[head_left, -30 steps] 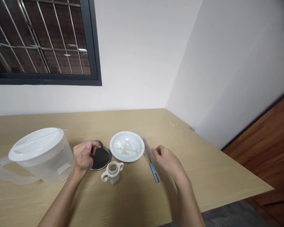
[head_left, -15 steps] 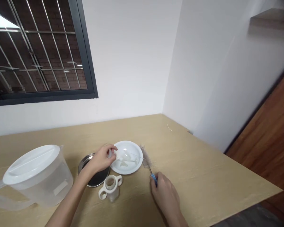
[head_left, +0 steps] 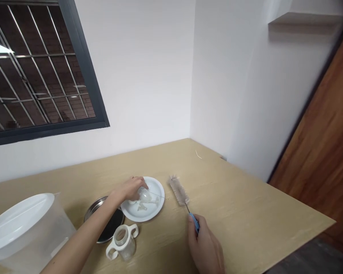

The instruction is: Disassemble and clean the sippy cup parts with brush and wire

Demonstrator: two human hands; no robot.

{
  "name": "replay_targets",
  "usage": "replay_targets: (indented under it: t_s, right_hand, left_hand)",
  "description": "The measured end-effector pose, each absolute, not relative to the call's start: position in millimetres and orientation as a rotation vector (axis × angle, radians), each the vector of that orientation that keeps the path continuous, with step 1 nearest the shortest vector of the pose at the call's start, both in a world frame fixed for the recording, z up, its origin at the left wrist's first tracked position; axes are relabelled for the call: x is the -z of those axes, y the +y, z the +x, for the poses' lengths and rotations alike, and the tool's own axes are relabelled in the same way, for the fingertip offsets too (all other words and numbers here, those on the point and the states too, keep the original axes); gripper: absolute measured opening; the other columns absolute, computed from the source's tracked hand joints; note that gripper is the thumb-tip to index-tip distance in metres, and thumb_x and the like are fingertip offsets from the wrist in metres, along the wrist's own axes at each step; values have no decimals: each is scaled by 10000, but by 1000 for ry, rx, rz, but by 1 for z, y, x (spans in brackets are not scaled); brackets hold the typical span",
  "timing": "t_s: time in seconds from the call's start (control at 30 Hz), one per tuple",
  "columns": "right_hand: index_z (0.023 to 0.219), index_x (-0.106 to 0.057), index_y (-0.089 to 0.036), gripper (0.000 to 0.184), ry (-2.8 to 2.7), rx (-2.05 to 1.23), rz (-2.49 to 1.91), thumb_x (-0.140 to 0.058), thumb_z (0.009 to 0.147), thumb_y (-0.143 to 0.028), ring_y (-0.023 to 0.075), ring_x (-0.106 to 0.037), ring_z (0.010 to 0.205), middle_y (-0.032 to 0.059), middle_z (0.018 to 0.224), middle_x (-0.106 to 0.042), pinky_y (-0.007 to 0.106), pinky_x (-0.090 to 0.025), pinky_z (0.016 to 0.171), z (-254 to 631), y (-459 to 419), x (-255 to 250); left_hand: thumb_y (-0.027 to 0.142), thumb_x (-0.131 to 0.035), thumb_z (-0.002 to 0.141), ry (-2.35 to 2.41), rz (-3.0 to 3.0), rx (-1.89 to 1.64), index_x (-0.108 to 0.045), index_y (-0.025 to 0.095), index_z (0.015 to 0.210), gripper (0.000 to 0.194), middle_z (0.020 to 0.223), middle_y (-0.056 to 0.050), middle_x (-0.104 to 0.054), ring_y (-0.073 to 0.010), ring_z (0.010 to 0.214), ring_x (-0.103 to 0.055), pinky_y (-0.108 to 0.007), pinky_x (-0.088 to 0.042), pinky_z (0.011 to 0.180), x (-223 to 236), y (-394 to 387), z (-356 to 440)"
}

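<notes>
My right hand is closed round the blue handle of a bottle brush, whose pale bristles point away over the table. At the white plate, my left hand has its fingers curled over a clear dome-shaped cap; part of the cap is hidden by them. Small translucent pieces lie on the plate, with a thin wire or straw reaching over its right rim. Nearer me stands a small baby bottle without a top, in a white two-handled holder.
A round metal tray with a dark inside lies partly under my left forearm. To the left is a large translucent pitcher with a white lid. A thin white strip lies near the back right corner of the table.
My left hand has moved onto the clear cap and closed over it. The brush has shifted right, away from the plate's edge. The camera view has turned to the right.
</notes>
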State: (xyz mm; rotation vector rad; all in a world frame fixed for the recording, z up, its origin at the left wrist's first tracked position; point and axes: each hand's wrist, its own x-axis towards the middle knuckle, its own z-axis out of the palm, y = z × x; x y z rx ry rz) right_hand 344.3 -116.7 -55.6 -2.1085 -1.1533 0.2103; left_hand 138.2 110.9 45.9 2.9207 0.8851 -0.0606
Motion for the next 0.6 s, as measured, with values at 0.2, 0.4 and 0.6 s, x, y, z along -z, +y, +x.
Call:
replay_targets:
  t_s: [0.2, 0.4, 0.6]
  right_hand:
    - [996, -567, -238, 442, -1079, -259, -2042, -260, 937, -550, 320, -727, 786, 102, 868, -755, 357, -470, 619, 345, -117, 59]
    - [977, -575, -253, 424, -1039, -340, -2048, -279, 932, -553, 305, -719, 784, 83, 853, -751, 342, -468, 622, 346, -117, 53]
    - [1001, -577, -251, 446, -1036, -395, -2044, -264, 931, -561, 315, -710, 821, 88, 884, -752, 352, -470, 659, 347, -117, 52]
  left_hand:
    - [133, -751, 644, 851, 3016, 181, -725, 275, 1095, 473, 1143, -60, -695, -267, 1071, -642, -347, -445, 950, -41, 113, 144]
    - [126, -756, 673, 835, 3109, 278, -722, 261, 1095, 444, 1137, -85, -689, -283, 1065, -634, -368, -449, 926, -41, 115, 151]
    - [75, -729, 657, 806, 3173, 375, -729, 234, 1009, 386, 1075, -93, -710, -278, 1035, -645, -358, -456, 895, -43, 118, 160]
